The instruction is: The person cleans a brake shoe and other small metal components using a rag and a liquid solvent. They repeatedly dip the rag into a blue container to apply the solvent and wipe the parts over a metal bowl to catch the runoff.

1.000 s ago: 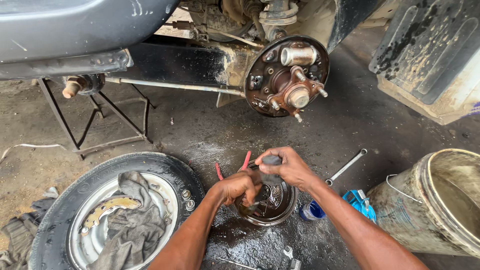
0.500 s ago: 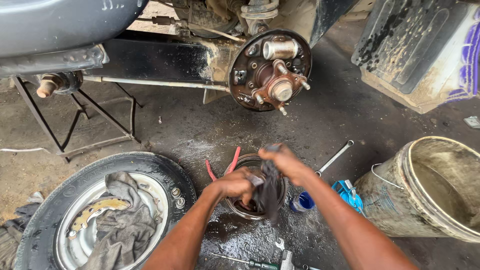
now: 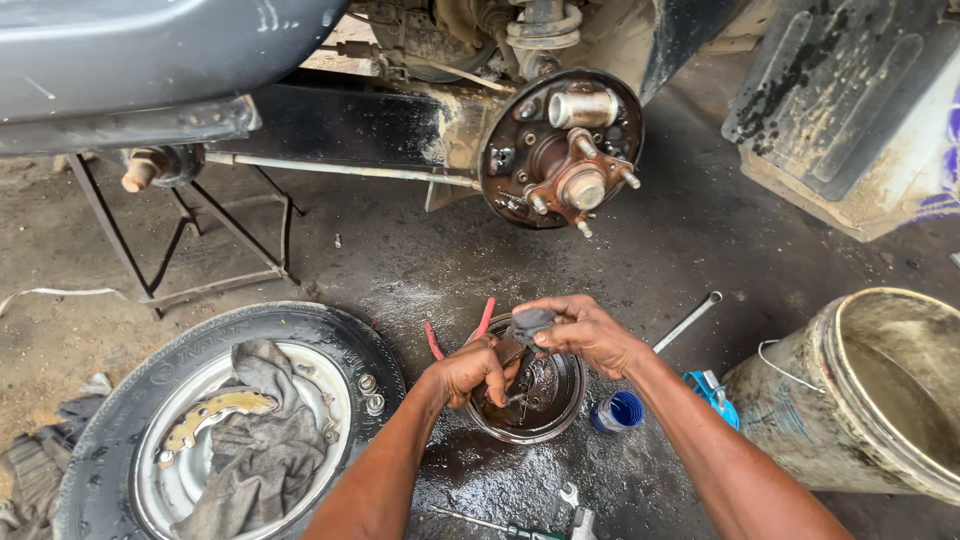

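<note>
- Since half a second ago: both hands lifted slightly, grey rag bunched higher over the round, dark, greasy metal brake drum (image 3: 530,400) on the wet floor.
- Far left: black tyre on silver rim (image 3: 225,420), grey cloth inside.
- Left hand (image 3: 470,370): closed on a small rusty part, above drum's left rim.
- Right hand (image 3: 580,330): pinching small grey rag (image 3: 530,322), nearer drum centre.
- Right: blue cap (image 3: 620,410), dirty cream bucket (image 3: 880,390).

Oil-stained concrete floor (image 3: 300,260), wet and dark beneath the raised vehicle body (image 3: 150,60); metal stand (image 3: 200,240) under it; daylight, even.
</note>
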